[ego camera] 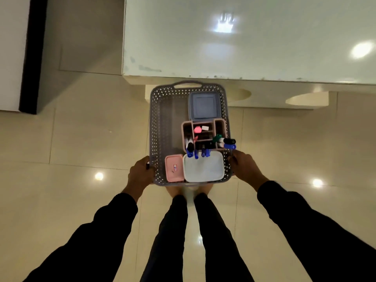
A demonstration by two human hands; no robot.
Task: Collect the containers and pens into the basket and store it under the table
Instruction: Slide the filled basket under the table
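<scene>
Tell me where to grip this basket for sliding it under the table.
Grip the basket by its two long side rims near your end, as the left hand and right hand do now; its far handle already points at the table.

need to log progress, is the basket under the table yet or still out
Still out. The basket is held at its sides by the left hand and right hand, in front of the table edge.
</scene>
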